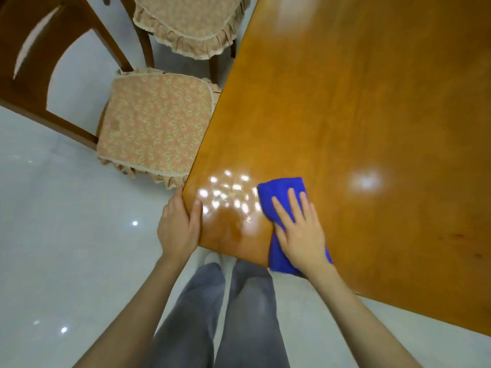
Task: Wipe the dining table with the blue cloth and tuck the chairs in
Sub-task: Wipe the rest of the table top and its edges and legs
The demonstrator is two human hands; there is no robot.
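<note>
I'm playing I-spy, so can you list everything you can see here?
dining table: one, orange-brown wood, right side of view
blue cloth: one, blue, on the table near its front corner
chairs: two, dark brown wood, left of the table
seat cushions: two, pinkish patterned with frills, on the chairs
floor: one, pale glossy, left and bottom
trousers: one pair, grey, bottom centre
left grip: holds the table's corner edge
right grip: pressed flat on the cloth

Right hand (300, 229) flat on blue cloth (281, 197), table (358, 102) corner.
</note>
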